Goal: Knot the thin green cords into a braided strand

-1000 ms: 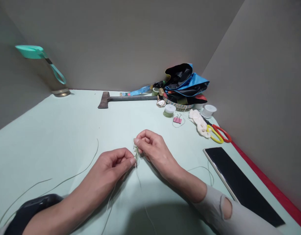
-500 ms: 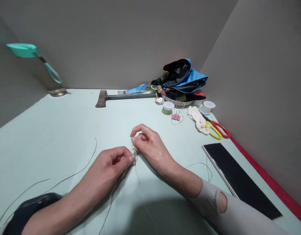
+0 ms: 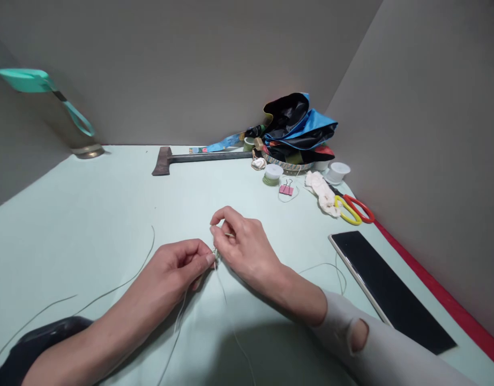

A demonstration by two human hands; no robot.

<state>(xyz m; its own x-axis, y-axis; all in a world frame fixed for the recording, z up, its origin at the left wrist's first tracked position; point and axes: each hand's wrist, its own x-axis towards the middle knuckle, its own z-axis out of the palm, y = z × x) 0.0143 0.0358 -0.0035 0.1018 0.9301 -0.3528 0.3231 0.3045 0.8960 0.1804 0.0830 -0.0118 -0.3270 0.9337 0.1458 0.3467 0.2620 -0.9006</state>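
Near the middle of the pale table, my left hand (image 3: 178, 268) pinches a small knotted piece of pale green cord (image 3: 215, 254) between thumb and forefinger. My right hand (image 3: 245, 244) is closed at the upper end of the same piece, with thumb and fingertips close together, and it hides part of the cord. Thin loose strands (image 3: 241, 346) hang from the piece down over the table's near part. Another long strand (image 3: 126, 282) curves across the table to the left of my left hand, and one more (image 3: 323, 264) loops beside my right forearm.
A hammer-like axe (image 3: 210, 157) lies at the back, beside a blue and black cloth bundle (image 3: 303, 128). Cord spools (image 3: 273, 172), a pink clip (image 3: 286, 190), scissors (image 3: 358, 209) and a black flat device (image 3: 391, 289) are on the right. A turquoise strap (image 3: 80, 119) is at the left.
My right hand has tilted and come lower, nearer my left fingertips, covering more of the knotted piece. The whole view has shifted slightly, so things appear a little further left.
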